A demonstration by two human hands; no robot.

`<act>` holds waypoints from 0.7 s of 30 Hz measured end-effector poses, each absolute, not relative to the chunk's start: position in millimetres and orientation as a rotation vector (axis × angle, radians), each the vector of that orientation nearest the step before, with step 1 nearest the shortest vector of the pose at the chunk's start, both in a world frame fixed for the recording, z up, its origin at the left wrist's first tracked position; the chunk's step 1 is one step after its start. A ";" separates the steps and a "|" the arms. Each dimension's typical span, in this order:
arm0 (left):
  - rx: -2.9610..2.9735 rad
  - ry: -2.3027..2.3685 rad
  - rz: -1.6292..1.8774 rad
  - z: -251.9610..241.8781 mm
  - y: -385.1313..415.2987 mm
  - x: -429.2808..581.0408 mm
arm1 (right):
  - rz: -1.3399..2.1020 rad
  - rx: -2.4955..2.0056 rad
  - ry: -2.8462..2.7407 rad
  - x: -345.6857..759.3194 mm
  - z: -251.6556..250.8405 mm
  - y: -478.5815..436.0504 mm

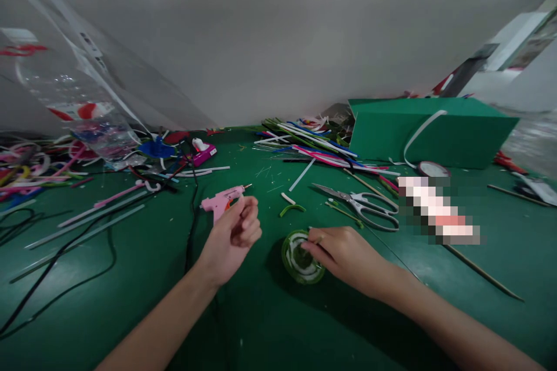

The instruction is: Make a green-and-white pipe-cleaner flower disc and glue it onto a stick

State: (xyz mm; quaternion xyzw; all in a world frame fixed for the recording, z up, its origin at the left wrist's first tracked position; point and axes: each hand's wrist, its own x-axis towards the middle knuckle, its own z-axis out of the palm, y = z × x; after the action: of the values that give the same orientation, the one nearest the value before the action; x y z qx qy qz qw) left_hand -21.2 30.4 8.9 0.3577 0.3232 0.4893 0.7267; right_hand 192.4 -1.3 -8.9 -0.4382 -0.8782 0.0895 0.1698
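My right hand (pixel 342 252) pinches the edge of a small green-and-white round coil (pixel 300 275), its fingers closed and covering part of the right side. To the left, my left hand (pixel 235 237) has its fingers curled in; anything inside them is hidden. Just behind that hand is a pink glue gun (pixel 221 200), its nozzle toward the right and its handle partly covered. A curved green fuzzy piece (pixel 292 208) and a short white piece (pixel 288 199) lie beyond the coil. Scissors (pixel 363 206) with grey handles rest with blades apart, beyond my right hand.
Fuzzy stems (pixel 308 142) in several colours are heaped at the back beside a green box (pixel 435 133). A tape roll (pixel 433 170) sits before the box. At left are a clear plastic bottle (pixel 78 98), black cables (pixel 191 226) and clear glue sticks (pixel 87 237). A thin stick (pixel 483 272) lies at right.
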 end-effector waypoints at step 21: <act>1.604 1.124 0.440 -33.6 19.7 -3.7 | 0.150 -1.118 -2.507 183.7 -14.8 -2.6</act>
State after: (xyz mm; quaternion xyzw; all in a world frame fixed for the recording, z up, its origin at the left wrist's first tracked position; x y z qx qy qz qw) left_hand -3.7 19.7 -33.6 0.6739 0.4722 0.1849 0.5372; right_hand 183.7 -2.6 -14.8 -0.3988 -0.8944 0.0536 0.1950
